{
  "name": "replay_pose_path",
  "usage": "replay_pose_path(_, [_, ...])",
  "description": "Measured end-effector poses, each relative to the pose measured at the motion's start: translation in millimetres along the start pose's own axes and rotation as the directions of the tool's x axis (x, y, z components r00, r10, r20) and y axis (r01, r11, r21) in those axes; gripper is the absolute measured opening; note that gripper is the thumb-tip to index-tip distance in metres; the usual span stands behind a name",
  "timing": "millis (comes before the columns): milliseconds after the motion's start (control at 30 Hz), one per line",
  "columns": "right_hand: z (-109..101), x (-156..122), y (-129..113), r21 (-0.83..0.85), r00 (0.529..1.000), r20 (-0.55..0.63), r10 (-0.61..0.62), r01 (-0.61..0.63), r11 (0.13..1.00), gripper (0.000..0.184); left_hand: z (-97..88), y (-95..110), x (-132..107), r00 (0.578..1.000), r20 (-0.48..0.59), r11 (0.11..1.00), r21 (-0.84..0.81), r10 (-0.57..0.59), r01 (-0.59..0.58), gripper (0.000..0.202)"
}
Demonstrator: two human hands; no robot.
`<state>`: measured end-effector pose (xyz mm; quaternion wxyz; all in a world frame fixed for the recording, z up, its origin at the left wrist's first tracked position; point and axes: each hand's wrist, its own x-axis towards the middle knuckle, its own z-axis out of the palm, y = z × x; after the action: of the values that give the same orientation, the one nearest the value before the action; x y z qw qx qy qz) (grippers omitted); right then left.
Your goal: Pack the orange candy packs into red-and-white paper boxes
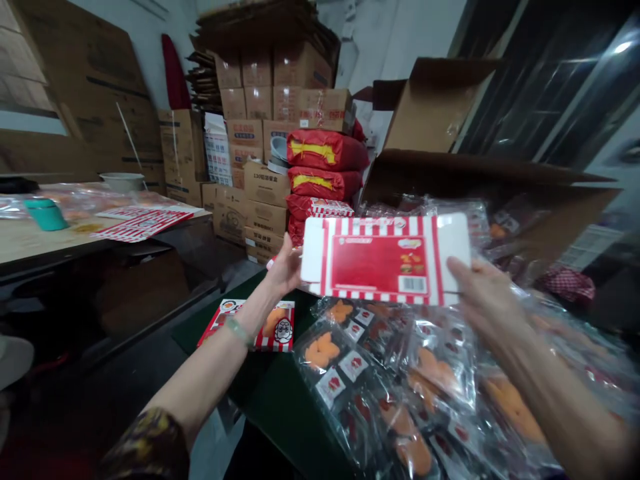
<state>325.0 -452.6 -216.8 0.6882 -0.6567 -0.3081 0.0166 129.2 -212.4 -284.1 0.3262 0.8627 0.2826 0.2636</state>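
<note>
A red-and-white striped carton (383, 260) is held up in front of me, flat side toward the camera, with a barcode at its lower right. My left hand (285, 270) grips its left end, fingers curled behind the flap. My right hand (480, 293) holds its right end, thumb on the front. Below lies a heap of clear plastic packets (380, 373) with orange shaped pieces and small red sachets. A finished striped box (273, 327) lies on the green surface (280, 400) under my left forearm.
An open brown cardboard box (450, 133) stands behind the packets. Stacked cartons (265, 120) and red sacks (325, 167) fill the back. At left, a table (30, 240) bears flat striped cartons (143, 223), a teal cup (46, 215) and a white bowl (123, 181).
</note>
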Motion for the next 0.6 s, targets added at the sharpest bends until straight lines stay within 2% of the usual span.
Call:
replay_pose_path(33, [8, -16, 12, 0.046, 0.999, 0.006, 0.054, -0.054, 0.997, 0.031, -5.1, 2, -20, 0.999, -0.027, 0.966, -0.259, -0.023, 0.015, 0.075])
replay_pose_path(67, [15, -31, 23, 0.084, 0.994, 0.034, 0.101, -0.103, 0.991, 0.035, -9.5, 3, -40, 0.998, -0.034, 0.875, -0.483, -0.058, 0.035, 0.075])
replay_pose_path(100, [21, -44, 34, 0.111, 0.986, 0.068, 0.149, -0.156, 0.982, 0.039, -13.5, 3, -59, 0.994, -0.031, 0.77, -0.635, -0.105, 0.062, 0.072])
replay_pose_path(167, [31, -63, 53, 0.115, 0.96, 0.163, 0.226, -0.246, 0.962, 0.045, -22.2, 3, -89, 0.975, -0.017, 0.58, -0.806, -0.221, 0.117, 0.063])
replay_pose_path(200, [35, -69, 58, 0.06, 0.958, 0.184, 0.219, -0.233, 0.971, 0.047, -27.5, 4, -100, 0.962, -0.015, 0.531, -0.836, -0.273, 0.137, 0.058])
replay_pose_path(233, [38, -74, 61, -0.037, 0.974, 0.163, 0.157, -0.153, 0.988, 0.049, -33.8, 6, -108, 0.948, -0.018, 0.507, -0.848, -0.317, 0.154, 0.053])
replay_pose_path(267, [41, -78, 59, -0.164, 0.992, 0.119, 0.032, -0.012, 0.986, 0.052, -40.8, 9, -114, 0.938, -0.018, 0.502, -0.848, -0.346, 0.169, 0.048])
replay_pose_path(300, [44, -82, 53, -0.303, 0.985, 0.084, -0.153, 0.172, 0.937, 0.056, -48.3, 13, -118, 0.934, -0.008, 0.509, -0.84, -0.358, 0.188, 0.044])
replay_pose_path(333, [47, -85, 43, -0.42, 0.924, 0.092, -0.37, 0.373, 0.827, 0.059, -55.8, 19, -121, 0.933, 0.01, 0.525, -0.825, -0.359, 0.211, 0.041])
replay_pose_path(367, [51, -89, 29, -0.48, 0.812, 0.15, -0.564, 0.559, 0.676, 0.06, -63.0, 26, -122, 0.936, 0.041, 0.548, -0.802, -0.349, 0.239, 0.039])
replay_pose_path(400, [55, -94, 12, -0.465, 0.67, 0.248, -0.7, 0.716, 0.52, 0.06, -69.4, 34, -123, 0.94, 0.072, 0.576, -0.774, -0.332, 0.263, 0.036])
replay_pose_path(433, [61, -98, -6, -0.377, 0.505, 0.376, -0.777, 0.849, 0.369, 0.06, -74.8, 42, -123, 0.946, 0.101, 0.615, -0.738, -0.308, 0.279, 0.034])
replay_pose_path(500, [72, -105, -40, -0.169, 0.203, 0.604, -0.771, 0.978, 0.125, 0.062, -81.8, 59, -123, 0.959, 0.139, 0.716, -0.642, -0.245, 0.276, 0.028])
replay_pose_path(533, [78, -107, -53, -0.101, 0.11, 0.678, -0.727, 0.993, 0.057, 0.064, -83.5, 66, -121, 0.967, 0.147, 0.763, -0.593, -0.21, 0.256, 0.026])
replay_pose_path(567, [84, -108, -63, -0.063, 0.057, 0.733, -0.678, 0.998, 0.016, 0.065, -84.1, 72, -120, 0.974, 0.153, 0.801, -0.555, -0.168, 0.226, 0.024])
replay_pose_path(600, [89, -108, -70, -0.05, 0.036, 0.77, -0.637, 0.999, -0.004, 0.067, -83.8, 77, -118, 0.979, 0.163, 0.827, -0.527, -0.126, 0.194, 0.022])
